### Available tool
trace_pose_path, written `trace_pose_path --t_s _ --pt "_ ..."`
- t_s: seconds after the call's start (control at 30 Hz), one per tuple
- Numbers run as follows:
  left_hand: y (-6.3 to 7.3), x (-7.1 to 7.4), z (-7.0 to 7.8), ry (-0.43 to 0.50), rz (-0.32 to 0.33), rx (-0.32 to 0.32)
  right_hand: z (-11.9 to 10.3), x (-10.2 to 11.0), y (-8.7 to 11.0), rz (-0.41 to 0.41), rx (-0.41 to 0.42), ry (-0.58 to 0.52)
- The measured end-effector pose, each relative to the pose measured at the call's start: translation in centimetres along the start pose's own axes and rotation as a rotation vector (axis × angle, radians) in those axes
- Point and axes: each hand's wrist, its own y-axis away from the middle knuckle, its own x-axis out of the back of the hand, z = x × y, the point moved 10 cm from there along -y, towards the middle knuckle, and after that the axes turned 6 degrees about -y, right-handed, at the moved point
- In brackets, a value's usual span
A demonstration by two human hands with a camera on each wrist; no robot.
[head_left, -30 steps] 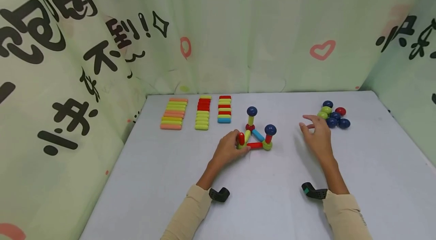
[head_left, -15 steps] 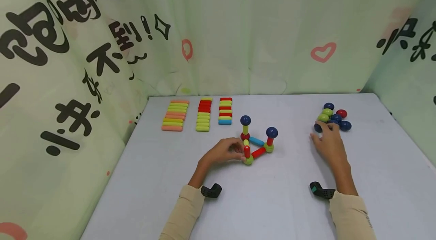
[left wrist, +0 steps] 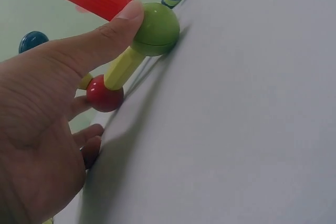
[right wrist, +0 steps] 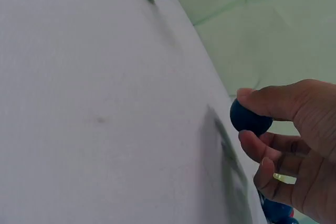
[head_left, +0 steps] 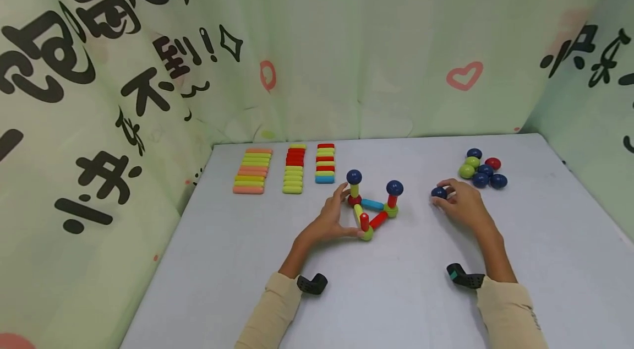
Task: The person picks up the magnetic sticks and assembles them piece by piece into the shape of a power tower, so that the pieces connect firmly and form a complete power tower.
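A triangular stick-and-ball frame stands on the table, with a blue stick (head_left: 372, 205) along its far side. Blue balls top two of its uprights; the near upright, a red stick (head_left: 364, 222), has a bare top. My left hand (head_left: 329, 219) spans the frame's left side. In the left wrist view its thumb presses the green corner ball (left wrist: 156, 30), and a finger reaches behind the red corner ball (left wrist: 105, 94). To the right, my right hand (head_left: 465, 203) pinches a blue ball (head_left: 438, 192) between thumb and fingertips, above the table in the right wrist view.
Several loose balls, among them a red ball (head_left: 492, 164), lie clustered beyond my right hand. Three columns of sticks line the back left: an orange-yellow column (head_left: 254, 170), a red-yellow column (head_left: 294, 168) and a shorter column (head_left: 325, 163). A curtain (head_left: 317, 63) hangs behind the table.
The right hand reached the ball cluster, picked up a blue ball and brought it left. The frame has turned, its near corner swinging toward the front, and my left hand has spread along its side.
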Motion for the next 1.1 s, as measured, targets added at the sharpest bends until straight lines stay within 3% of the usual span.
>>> trace_pose_path --t_s 0.2,0.37,0.5,0.6,0.77,0.97,1.1 --pt "0.1 -0.3 0.2 -0.039 0.063 0.049 -2.4 1.1 0.4 0.092 0.015 -0.155" --pt "0.1 -0.3 0.6 -0.084 0.146 0.095 -6.7 1.9 1.0 0.16 0.158 -0.48" --pt "0.1 -0.4 0.9 -0.117 0.19 0.119 -10.4 0.9 1.6 0.096 0.292 -0.655" --pt "0.0 -0.5 1.0 -0.128 0.202 0.116 -12.8 -0.9 1.9 -0.001 0.348 -0.653" --pt "-0.1 -0.4 1.2 -0.132 0.207 0.101 -16.3 -3.3 2.8 -0.124 0.385 -0.556" --pt "0.0 -0.3 1.3 -0.131 0.209 0.085 -15.2 -5.3 2.5 -0.175 0.397 -0.498" --pt "0.0 -0.4 1.2 -0.137 0.209 0.087 -15.6 -4.9 2.8 -0.188 0.402 -0.494"
